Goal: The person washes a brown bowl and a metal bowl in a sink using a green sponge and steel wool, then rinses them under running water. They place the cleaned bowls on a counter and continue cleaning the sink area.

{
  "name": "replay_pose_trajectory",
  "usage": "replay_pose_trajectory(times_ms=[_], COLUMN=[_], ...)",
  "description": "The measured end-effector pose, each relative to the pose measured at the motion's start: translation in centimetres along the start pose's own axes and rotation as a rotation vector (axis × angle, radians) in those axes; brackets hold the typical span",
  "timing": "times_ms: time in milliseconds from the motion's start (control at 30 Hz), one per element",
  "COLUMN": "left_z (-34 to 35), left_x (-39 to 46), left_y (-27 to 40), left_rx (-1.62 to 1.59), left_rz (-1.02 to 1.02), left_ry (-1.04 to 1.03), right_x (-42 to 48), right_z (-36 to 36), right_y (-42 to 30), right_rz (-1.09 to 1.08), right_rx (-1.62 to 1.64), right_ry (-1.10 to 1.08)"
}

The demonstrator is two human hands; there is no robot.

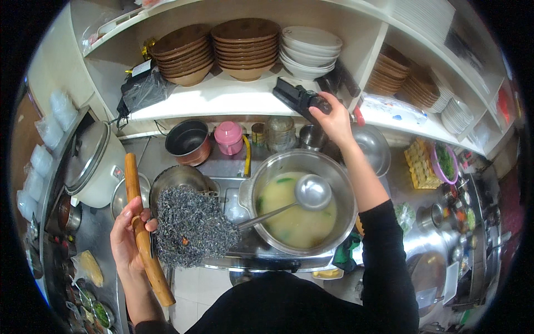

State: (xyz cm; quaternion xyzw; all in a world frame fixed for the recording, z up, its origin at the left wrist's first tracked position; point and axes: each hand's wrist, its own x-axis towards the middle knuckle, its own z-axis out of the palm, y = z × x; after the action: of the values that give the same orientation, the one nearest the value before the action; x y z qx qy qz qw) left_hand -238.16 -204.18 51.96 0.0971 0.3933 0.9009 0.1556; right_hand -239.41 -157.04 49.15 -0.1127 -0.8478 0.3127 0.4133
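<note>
My left hand [130, 234] is closed around two bamboo sticks or handles [144, 242]. Beside its fingers is a mass of dark, shredded, stringy material [194, 227]; how it is held is hidden. My right hand [333, 119] grips a black object [298, 96] at the front edge of the white shelf, its exact kind unclear. Below my right forearm stands a large metal pot [267, 238] of cloudy yellowish broth [283, 208] with green pieces. A metal ladle [313, 192] lies across it, its bowl over the broth and its handle pointing left.
Stacked brown bowls [245, 50] and white bowls [311, 52] stand on the shelf [217, 102]. Behind the pot are a dark saucepan [187, 144] and a pink lidded container [228, 137]. A large lidded cooker [94, 167] stands left, an egg tray [419, 165] right.
</note>
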Motion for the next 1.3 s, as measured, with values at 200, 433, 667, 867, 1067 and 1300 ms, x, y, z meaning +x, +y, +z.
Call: replay_pose_trajectory(times_ms=[200,433,667,867,1067,1300], left_z=[-0.3,-0.2,1.9,3.9,5.9,6.9], left_x=[0.6,1.3,4.7,7.3,9.5,10.0], left_y=[0.2,0.5,-0.1,-1.0,-3.1,-4.9], left_rx=[-0.005,-0.072,-0.076,-0.139,-0.145,-0.218], left_rz=[-0.015,-0.100,-0.124,-0.166,-0.150,-0.319], left_ry=[0.039,0.017,-0.045,-0.136,-0.258,-0.265], right_x=[5.4,8.0,7.7,3.9,-6.4,-9.0], right_z=[2.6,3.7,3.9,2.8,1.6,-1.3], right_y=[2.3,1.9,4.7,-2.7,-11.9,-13.9], right_rz=[-0.186,-0.087,-0.119,-0.133,0.376,0.654], right_rx=[-0.088,-0.446,-0.442,-0.143,1.139,1.470], right_ry=[-0.268,-0.318,-0.091,-0.028,-1.013,-0.702])
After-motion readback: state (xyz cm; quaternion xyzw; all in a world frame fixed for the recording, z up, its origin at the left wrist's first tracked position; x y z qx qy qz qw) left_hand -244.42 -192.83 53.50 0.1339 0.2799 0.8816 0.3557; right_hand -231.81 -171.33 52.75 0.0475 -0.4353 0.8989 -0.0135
